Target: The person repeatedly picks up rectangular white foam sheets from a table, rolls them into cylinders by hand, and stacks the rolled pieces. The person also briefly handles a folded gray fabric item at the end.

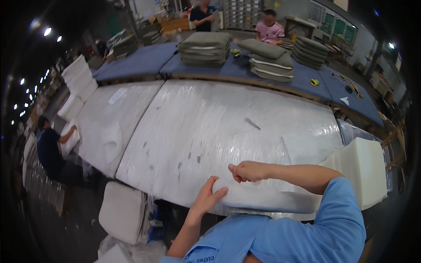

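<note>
A long white padded piece (267, 199), like a cushion insert, lies along the near edge of the table, close to my body. My left hand (207, 196) grips its left end, with the thumb on the near side and the fingers round the far side. Just above that end, my right hand (249, 171) is closed with the fingers curled in; whatever it may hold is too small to make out. My right forearm crosses over the pad. Under the pad is a table covered in shiny clear film (210, 131).
Thick white foam blocks (362, 171) stand at my right. White pads (120, 212) are stacked below the table at left. Beyond, blue tables (131, 63) carry stacks of grey-green cushions (204, 50). One person (55, 149) handles white material at far left; others stand behind the blue tables.
</note>
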Available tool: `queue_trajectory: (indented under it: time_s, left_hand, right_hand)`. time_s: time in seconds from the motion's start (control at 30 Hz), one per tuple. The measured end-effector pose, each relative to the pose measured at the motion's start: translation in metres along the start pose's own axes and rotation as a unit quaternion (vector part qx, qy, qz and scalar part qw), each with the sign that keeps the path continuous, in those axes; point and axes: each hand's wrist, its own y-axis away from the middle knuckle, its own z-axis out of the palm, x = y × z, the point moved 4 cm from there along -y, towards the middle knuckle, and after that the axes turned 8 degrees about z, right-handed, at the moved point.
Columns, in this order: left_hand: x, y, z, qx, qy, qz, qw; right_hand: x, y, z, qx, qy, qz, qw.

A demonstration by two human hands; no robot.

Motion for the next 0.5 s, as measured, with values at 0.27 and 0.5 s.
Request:
queue_trajectory:
  time_s: [0.27, 0.5]
  left_hand:
    - [0.003, 0.002, 0.006, 0.017, -0.02, -0.005, 1.0]
    - [0.016, -0.001, 0.008, 0.045, -0.058, 0.029, 0.997]
  right_hand:
    - [-0.001, -0.011, 0.009, -0.059, -0.05, 0.032, 0.996]
    - [-0.028, -0.026, 0.028, 0.016, 0.17, -0.078, 0.982]
